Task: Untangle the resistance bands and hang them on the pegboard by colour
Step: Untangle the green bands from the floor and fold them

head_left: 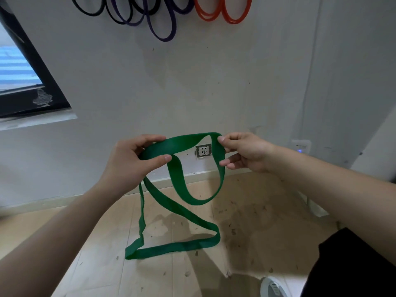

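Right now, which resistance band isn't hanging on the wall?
The wide flat green rubber band, gripped at its top by left hand and right hand. The thin black bands, purple bands and orange-red bands all hang on the wall.

The green band (177, 146) at mid-frame is one solid shade. Along the top edge hang black loops (92, 13), purple loops (164, 39) and orange-red loops (232, 21). The wall (192, 82) is off-white with grey smudges, the floor (107, 243) pale tan planks with dark flecks, and the window frame (49, 86) at left black.

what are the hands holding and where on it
Both hold the green band at its top: left hand pinches the left bend, right hand the right bend.
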Demonstrator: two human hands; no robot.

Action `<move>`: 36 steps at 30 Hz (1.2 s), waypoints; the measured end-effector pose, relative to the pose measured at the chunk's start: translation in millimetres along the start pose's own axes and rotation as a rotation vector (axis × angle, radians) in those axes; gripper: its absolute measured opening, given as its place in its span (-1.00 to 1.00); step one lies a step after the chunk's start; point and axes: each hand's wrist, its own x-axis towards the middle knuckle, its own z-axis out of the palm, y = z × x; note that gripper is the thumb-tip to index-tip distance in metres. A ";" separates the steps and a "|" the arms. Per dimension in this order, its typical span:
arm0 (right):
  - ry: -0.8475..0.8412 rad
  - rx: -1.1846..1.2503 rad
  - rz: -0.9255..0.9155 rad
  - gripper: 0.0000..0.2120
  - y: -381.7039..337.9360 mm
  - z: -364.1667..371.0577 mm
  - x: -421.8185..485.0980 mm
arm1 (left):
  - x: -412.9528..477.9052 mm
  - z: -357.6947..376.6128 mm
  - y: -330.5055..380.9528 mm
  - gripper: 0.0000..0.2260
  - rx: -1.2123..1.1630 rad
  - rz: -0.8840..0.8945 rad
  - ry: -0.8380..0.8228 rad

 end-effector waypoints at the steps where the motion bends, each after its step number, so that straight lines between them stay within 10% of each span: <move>1: -0.027 0.016 0.006 -0.82 -1.9 -1.0 -1.2 | 0.1 -1.1 -2.3 -0.64 0.007 -0.010 -0.004; 16: 0.052 -0.723 -0.569 -0.69 0.6 -12.9 -3.9 | 3.3 -12.4 -16.5 -0.69 -0.012 -0.100 0.022; 26: -0.047 -1.180 -0.325 -0.28 3.0 -20.6 6.2 | 0.0 -5.3 -1.8 -0.71 -0.102 -0.078 -0.045; 36: -0.208 -0.685 -0.445 -0.30 -3.4 28.9 -11.7 | -2.1 8.3 15.3 -0.69 -0.165 -0.027 -0.107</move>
